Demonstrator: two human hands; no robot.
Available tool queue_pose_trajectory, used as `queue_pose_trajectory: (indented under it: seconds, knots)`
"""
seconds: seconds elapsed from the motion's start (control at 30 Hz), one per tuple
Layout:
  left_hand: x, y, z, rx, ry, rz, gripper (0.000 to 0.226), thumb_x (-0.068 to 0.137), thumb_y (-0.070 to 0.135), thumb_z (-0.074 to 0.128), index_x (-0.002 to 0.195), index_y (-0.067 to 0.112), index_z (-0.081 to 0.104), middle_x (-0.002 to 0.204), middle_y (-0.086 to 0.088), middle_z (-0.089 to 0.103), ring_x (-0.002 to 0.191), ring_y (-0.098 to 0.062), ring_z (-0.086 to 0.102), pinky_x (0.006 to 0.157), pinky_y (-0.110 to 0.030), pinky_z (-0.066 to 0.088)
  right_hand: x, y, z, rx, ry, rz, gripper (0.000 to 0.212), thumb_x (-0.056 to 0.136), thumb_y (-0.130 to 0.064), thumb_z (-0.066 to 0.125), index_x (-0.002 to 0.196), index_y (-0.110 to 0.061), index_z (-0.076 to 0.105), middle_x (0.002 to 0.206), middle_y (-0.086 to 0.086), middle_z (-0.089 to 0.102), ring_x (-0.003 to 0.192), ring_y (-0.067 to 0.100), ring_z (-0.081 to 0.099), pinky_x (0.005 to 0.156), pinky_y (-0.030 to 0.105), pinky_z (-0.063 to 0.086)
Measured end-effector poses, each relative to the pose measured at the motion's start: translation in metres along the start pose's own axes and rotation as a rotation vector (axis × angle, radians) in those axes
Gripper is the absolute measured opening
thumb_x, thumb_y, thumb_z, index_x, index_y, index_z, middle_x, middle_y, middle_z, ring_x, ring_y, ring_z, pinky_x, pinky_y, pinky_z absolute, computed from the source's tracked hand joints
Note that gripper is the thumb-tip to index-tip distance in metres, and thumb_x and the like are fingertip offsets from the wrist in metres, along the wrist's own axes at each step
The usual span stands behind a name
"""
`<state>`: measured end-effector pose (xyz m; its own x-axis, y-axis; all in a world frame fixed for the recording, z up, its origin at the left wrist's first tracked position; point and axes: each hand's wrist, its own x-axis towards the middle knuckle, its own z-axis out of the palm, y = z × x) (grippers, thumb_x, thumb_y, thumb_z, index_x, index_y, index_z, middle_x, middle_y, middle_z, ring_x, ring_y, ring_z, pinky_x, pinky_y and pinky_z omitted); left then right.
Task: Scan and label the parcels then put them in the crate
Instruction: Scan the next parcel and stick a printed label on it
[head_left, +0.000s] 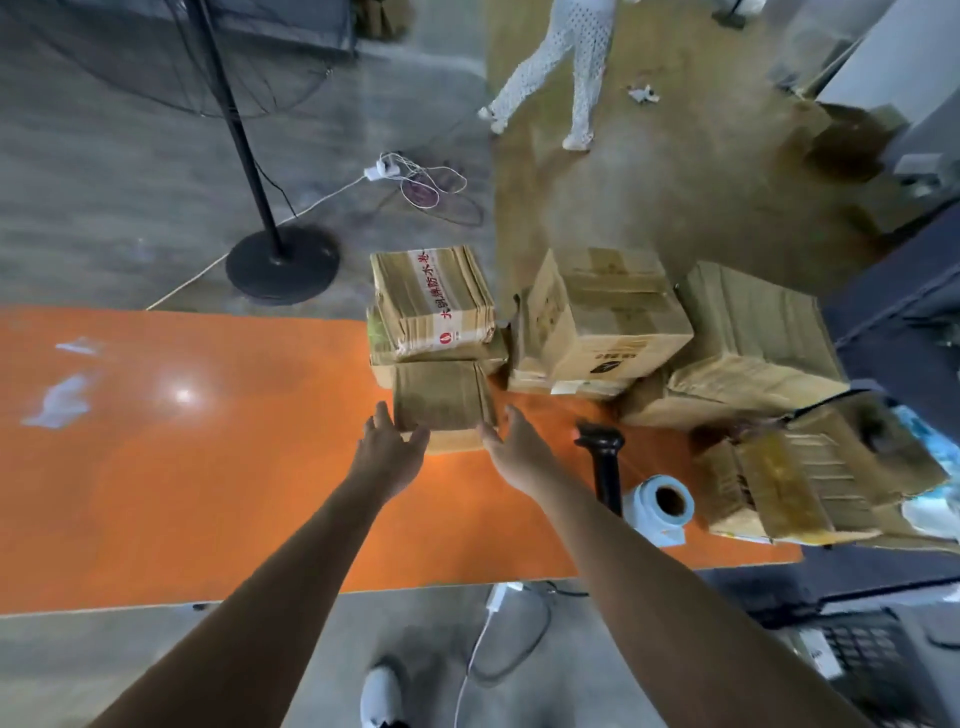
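Note:
A small brown cardboard parcel (441, 397) lies on the orange table (208, 467) in front of a stack of larger parcels. My left hand (392, 447) reaches to its near left corner, fingers spread and touching the edge. My right hand (511, 441) is at its near right corner, fingers extended against the side. A black handheld scanner (602, 457) stands just right of my right arm. Beside it lies a roll of white labels (660, 506). No crate is clearly visible.
More parcels crowd the table's far right: one with red print (434, 296), a big box (602, 317), another (748, 338) and a torn one (810, 467). A fan stand (283, 265) and cables (421, 182) sit on the floor beyond. A person (561, 67) walks behind.

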<state>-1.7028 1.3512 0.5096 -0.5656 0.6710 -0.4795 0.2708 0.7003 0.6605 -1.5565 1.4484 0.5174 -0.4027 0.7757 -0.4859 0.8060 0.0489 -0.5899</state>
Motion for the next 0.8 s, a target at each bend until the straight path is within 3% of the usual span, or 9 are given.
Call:
queue_pose_trajectory:
  seconds: [0.1, 0.17, 0.27, 0.33, 0.43, 0.57, 0.63, 0.7, 0.8]
  knots:
    - [0.02, -0.005, 0.003, -0.077, -0.034, -0.023, 0.06, 0.096, 0.042, 0.05, 0.144, 0.011, 0.03, 0.137, -0.016, 0.048, 0.113, -0.033, 0.052, 0.084, -0.038, 0.045, 0.011, 0.0, 0.006, 0.046, -0.012, 0.025, 0.067, 0.1, -0.053, 0.041, 0.154, -0.018, 0.024, 0.158, 0.007, 0.034, 0.14, 0.027, 0.039, 0.109, 0.04, 0.037]
    - [0.025, -0.004, 0.007, -0.123, -0.03, -0.024, 0.047, 0.094, 0.037, 0.052, 0.133, 0.012, 0.04, 0.118, -0.009, 0.057, 0.09, -0.029, 0.055, 0.069, -0.033, 0.04, 0.015, 0.0, 0.008, 0.075, -0.023, 0.034, 0.061, 0.101, -0.052, 0.041, 0.149, -0.017, 0.033, 0.15, 0.005, 0.044, 0.131, 0.026, 0.048, 0.1, 0.036, 0.042]
    - [0.025, -0.003, 0.011, -0.198, -0.038, -0.061, 0.059, 0.086, 0.034, 0.059, 0.137, 0.012, 0.039, 0.12, -0.008, 0.053, 0.095, -0.029, 0.054, 0.069, -0.031, 0.038, 0.016, -0.003, 0.006, 0.204, 0.001, 0.109, 0.054, 0.1, -0.051, 0.044, 0.135, -0.009, 0.045, 0.11, 0.006, 0.059, 0.091, 0.019, 0.06, 0.076, 0.034, 0.048]
    - [0.018, -0.003, 0.012, -0.241, -0.043, -0.105, 0.07, 0.075, 0.039, 0.062, 0.137, 0.015, 0.04, 0.124, -0.015, 0.052, 0.101, -0.035, 0.057, 0.068, -0.032, 0.042, 0.015, -0.002, 0.002, 0.312, 0.03, 0.141, 0.049, 0.099, -0.049, 0.047, 0.121, -0.005, 0.049, 0.089, 0.003, 0.055, 0.076, 0.017, 0.054, 0.083, 0.045, 0.054]
    - [0.006, -0.002, 0.013, -0.27, -0.033, -0.154, 0.066, 0.073, 0.042, 0.065, 0.132, 0.019, 0.046, 0.123, -0.02, 0.053, 0.098, -0.037, 0.06, 0.07, -0.033, 0.053, 0.008, 0.001, -0.009, 0.353, 0.014, 0.098, 0.039, 0.098, -0.045, 0.053, 0.115, -0.011, 0.047, 0.09, 0.0, 0.054, 0.081, 0.018, 0.055, 0.093, 0.056, 0.051]
    - [-0.014, 0.008, 0.018, -0.287, 0.003, -0.112, 0.069, 0.075, 0.028, 0.077, 0.135, 0.022, 0.043, 0.126, -0.015, 0.051, 0.088, -0.024, 0.061, 0.051, -0.023, 0.046, -0.01, 0.005, -0.034, 0.303, -0.083, -0.016, 0.052, 0.099, -0.049, 0.05, 0.142, -0.023, 0.037, 0.115, -0.003, 0.049, 0.103, 0.021, 0.053, 0.096, 0.048, 0.051]
    - [-0.021, 0.011, 0.021, -0.315, 0.036, -0.102, 0.067, 0.074, 0.023, 0.08, 0.131, 0.02, 0.044, 0.123, -0.014, 0.055, 0.101, -0.029, 0.061, 0.064, -0.029, 0.052, -0.011, 0.01, -0.045, 0.314, -0.08, -0.024, 0.054, 0.1, -0.054, 0.043, 0.143, -0.022, 0.036, 0.121, 0.0, 0.049, 0.113, 0.025, 0.052, 0.099, 0.047, 0.048]
    - [-0.026, 0.016, 0.024, -0.328, 0.081, -0.111, 0.067, 0.077, 0.028, 0.08, 0.132, 0.014, 0.044, 0.119, -0.012, 0.059, 0.107, -0.031, 0.06, 0.084, -0.038, 0.053, -0.012, 0.013, -0.051, 0.365, -0.086, -0.018, 0.053, 0.1, -0.057, 0.038, 0.137, -0.019, 0.038, 0.117, 0.002, 0.048, 0.107, 0.024, 0.05, 0.101, 0.05, 0.046]
    - [-0.031, 0.023, 0.029, -0.364, 0.127, -0.132, 0.059, 0.082, 0.039, 0.074, 0.128, 0.011, 0.048, 0.116, -0.01, 0.062, 0.106, -0.031, 0.062, 0.091, -0.042, 0.052, -0.015, 0.018, -0.057, 0.403, -0.11, -0.034, 0.045, 0.098, -0.059, 0.04, 0.125, -0.024, 0.039, 0.113, 0.002, 0.048, 0.101, 0.02, 0.046, 0.099, 0.048, 0.045]
